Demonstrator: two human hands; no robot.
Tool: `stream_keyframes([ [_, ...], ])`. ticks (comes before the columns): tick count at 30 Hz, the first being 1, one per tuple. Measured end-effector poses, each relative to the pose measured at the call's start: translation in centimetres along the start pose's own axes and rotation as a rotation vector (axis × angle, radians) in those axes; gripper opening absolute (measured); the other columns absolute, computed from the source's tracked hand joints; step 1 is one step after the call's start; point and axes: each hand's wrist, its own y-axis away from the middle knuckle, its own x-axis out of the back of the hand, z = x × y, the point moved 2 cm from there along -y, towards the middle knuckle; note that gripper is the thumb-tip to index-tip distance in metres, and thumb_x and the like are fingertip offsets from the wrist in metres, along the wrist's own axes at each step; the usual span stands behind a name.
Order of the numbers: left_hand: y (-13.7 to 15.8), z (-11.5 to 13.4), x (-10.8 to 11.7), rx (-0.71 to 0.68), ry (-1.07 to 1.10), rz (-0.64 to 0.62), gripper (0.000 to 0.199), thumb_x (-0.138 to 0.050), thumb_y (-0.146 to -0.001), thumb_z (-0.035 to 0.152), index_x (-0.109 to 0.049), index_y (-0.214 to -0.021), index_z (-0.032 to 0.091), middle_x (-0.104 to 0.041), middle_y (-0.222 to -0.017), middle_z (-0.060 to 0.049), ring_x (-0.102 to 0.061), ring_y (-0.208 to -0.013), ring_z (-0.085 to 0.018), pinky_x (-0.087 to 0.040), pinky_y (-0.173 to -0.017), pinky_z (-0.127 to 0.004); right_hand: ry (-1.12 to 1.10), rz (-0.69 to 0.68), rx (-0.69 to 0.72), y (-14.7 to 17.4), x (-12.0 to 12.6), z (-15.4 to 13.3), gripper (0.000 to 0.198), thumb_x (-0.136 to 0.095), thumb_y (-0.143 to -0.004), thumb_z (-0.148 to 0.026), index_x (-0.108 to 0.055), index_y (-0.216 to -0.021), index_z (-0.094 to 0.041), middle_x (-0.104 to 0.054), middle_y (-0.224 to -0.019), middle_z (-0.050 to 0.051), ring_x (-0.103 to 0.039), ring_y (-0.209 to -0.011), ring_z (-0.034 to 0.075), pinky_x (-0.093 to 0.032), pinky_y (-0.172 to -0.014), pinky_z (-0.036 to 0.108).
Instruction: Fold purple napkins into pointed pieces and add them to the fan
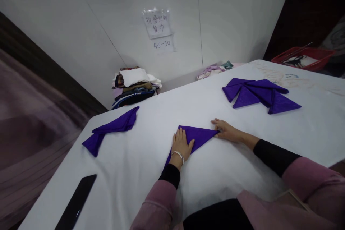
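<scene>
A purple cloth napkin [201,136], folded into a triangular shape, lies in front of me on the white-covered table. My left hand [182,144], with a silver bracelet at the wrist, rests flat on the napkin's left part, fingers stretched out. Part of the cloth shows under and below that wrist. At the napkin's pointed right end, my right hand [224,130] pinches the corner between thumb and finger, its other fingers held out. To the left lies another folded purple napkin [115,124]. Several more folded purple napkins [258,95] overlap at the back right.
The table's white cloth [129,179] has soft creases. A black flat object [77,201] lies at the front left. Stacked clothes [134,86] and more fabric [212,70] sit behind the far edge. A red basket [304,59] stands at the far right. A handwritten sign [157,23] hangs on the wall.
</scene>
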Motion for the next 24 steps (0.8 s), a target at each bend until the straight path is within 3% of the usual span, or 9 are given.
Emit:
stream_keyframes([
  [7, 0.0, 0.0, 0.1, 0.005, -0.026, -0.011, 0.069, -0.025, -0.087, 0.053, -0.03, -0.137, 0.006, -0.023, -0.147, -0.015, -0.015, -0.136, -0.025, -0.014, -0.111, -0.042, 0.058, -0.051, 0.02, -0.1, -0.1, 1.4, 0.021, -0.052, -0.08, -0.04, -0.055, -0.074, -0.02, -0.033, -0.143, 0.008, -0.011, -0.136, 0.026, -0.008, -0.108, 0.048],
  [14, 0.1, 0.0, 0.0, 0.0, -0.044, -0.015, 0.071, -0.022, -0.087, 0.055, -0.028, -0.137, 0.004, -0.021, -0.147, -0.015, -0.015, -0.136, -0.025, -0.014, -0.111, -0.041, 0.11, -0.018, 0.0, -0.2, -0.2, 1.3, 0.033, -0.038, -0.087, -0.045, -0.054, -0.072, -0.02, -0.034, -0.143, 0.009, -0.013, -0.136, 0.025, -0.009, -0.107, 0.049],
  [24, 0.0, -0.1, 0.2, 0.017, -0.065, -0.057, 0.073, -0.021, -0.087, 0.057, -0.027, -0.138, 0.005, -0.019, -0.148, -0.014, -0.014, -0.137, -0.025, -0.014, -0.111, -0.04, 0.098, -0.01, -0.014, 0.4, 0.0, 1.9, 0.024, -0.045, -0.082, -0.043, -0.052, -0.074, -0.021, -0.034, -0.143, 0.008, -0.016, -0.135, 0.025, -0.009, -0.107, 0.051],
])
